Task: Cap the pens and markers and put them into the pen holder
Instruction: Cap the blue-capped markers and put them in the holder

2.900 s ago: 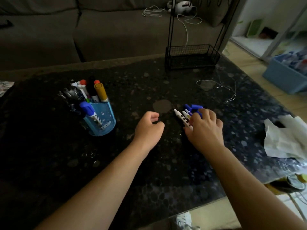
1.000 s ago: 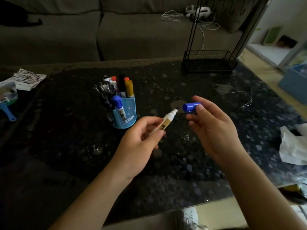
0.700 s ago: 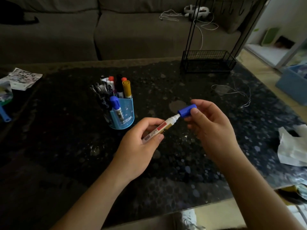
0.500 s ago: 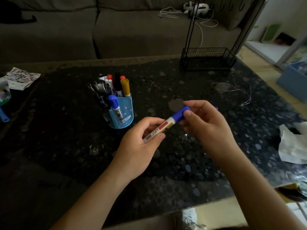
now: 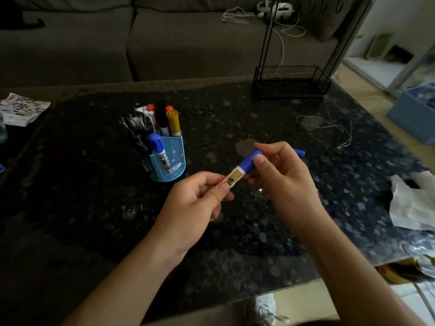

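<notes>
Head view: a person's two bare forearms reach out over a dark speckled table (image 5: 94, 189).
Left hand (image 5: 195, 201): raised above the table, with thumb and fingers curled round the lower end of a marker (image 5: 236, 177), pinching its white and yellow labelled barrel.
Right hand (image 5: 282, 182): thumb and fingers are closed on the blue cap (image 5: 247, 163), which sits over the marker's upper end. No tip shows.
Marker: held in the air between both hands, slanting up to the right. It is to the right of the pen holder (image 5: 176, 149) and apart from it.
Pen holder: light blue and upright on the table. It holds a yellow-capped marker (image 5: 173, 121), a blue-capped marker (image 5: 155, 142), some red-capped ones and dark pens.
Blue piece (image 5: 299, 152): peeks out past the right hand's fingers. I cannot tell whether it is held or lying on the table.
Far edge: a black wire basket (image 5: 289, 82) stands on the table, and a thin white string (image 5: 329, 126) lies near it.
Right edge: crumpled white paper (image 5: 414, 203).
Left edge: a printed leaflet (image 5: 23, 109).
Behind: a grey sofa (image 5: 176, 43).
</notes>
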